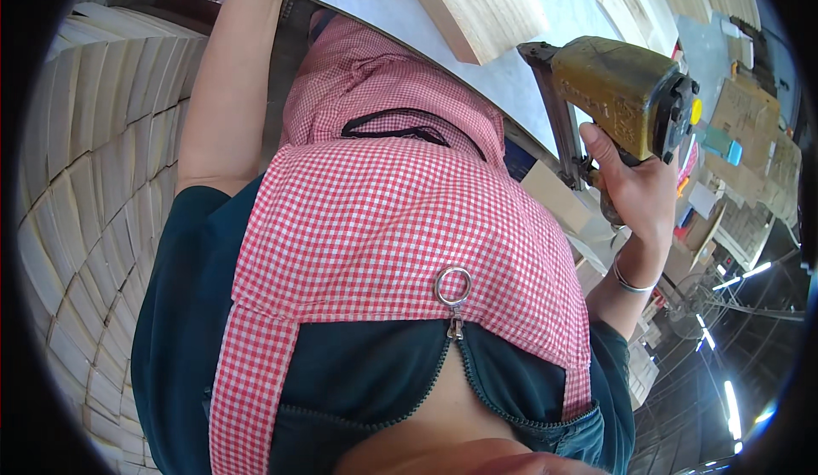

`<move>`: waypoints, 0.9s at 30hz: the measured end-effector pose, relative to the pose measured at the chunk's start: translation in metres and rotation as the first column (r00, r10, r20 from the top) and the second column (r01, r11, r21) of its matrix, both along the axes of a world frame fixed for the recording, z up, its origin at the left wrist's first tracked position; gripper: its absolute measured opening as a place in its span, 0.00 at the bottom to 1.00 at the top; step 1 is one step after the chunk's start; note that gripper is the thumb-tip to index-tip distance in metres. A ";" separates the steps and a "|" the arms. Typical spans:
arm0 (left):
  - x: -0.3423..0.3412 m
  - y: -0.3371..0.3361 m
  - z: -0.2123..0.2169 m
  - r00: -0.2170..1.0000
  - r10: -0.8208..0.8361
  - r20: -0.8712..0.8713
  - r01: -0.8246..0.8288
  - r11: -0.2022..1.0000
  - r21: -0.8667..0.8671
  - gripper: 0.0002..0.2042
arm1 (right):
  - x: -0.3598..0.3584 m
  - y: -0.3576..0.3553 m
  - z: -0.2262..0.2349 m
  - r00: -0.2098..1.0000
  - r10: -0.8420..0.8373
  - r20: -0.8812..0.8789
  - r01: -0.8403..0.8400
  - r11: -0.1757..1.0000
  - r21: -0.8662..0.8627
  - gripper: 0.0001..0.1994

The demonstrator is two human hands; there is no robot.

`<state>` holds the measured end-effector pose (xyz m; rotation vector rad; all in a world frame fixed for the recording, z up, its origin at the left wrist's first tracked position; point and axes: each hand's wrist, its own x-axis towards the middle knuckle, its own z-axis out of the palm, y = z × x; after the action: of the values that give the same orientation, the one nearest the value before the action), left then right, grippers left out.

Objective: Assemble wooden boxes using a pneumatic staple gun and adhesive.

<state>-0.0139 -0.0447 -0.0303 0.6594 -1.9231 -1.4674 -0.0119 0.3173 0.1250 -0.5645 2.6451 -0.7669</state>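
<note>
My right hand (pixel 641 187) is wrapped round the grip of a pneumatic nail gun (pixel 609 83), with the thumb lying along its side. The tool has a worn yellow-brown body, a dark nose and magazine, and a yellow spot on its end cap. Just left of the nose lies a pale wooden board (pixel 477 6) on a light grey-blue worktable (pixel 409 28); the nose looks close to the board's end, and I cannot tell whether they touch. My left forearm (pixel 226 83) reaches up past the top edge of the picture, so the left hand is out of sight.
Stacked pale wooden boards (pixel 94 185) rise along the left side. More light wood pieces (pixel 626 2) lie at the far right of the table. Beyond, to the right, are cardboard (pixel 741 117) and a standing fan (pixel 686 292).
</note>
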 end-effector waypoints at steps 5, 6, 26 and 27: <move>0.000 -0.001 0.000 1.000 0.001 0.011 -0.001 0.998 -0.062 0.10 | -0.005 -0.004 0.000 0.999 -0.034 0.035 0.032 0.998 0.058 0.21; 0.000 -0.001 -0.001 1.000 -0.003 0.014 0.004 0.997 -0.077 0.10 | -0.006 -0.005 0.001 0.998 -0.038 0.043 0.035 0.997 0.076 0.21; 0.003 -0.023 -0.006 0.998 -0.056 -0.019 0.017 0.585 -0.811 0.31 | -0.001 0.006 -0.005 0.997 -0.067 -0.030 0.065 0.997 -0.045 0.16; 0.005 -0.028 -0.012 0.998 -0.059 -0.024 0.015 0.584 -0.812 0.31 | 0.001 0.008 -0.005 0.997 -0.070 -0.034 0.068 0.997 -0.047 0.16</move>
<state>-0.0089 -0.0729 -0.0422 0.1308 -2.2783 -0.4433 -0.0109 0.3256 0.1203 -0.5054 2.6988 -0.8471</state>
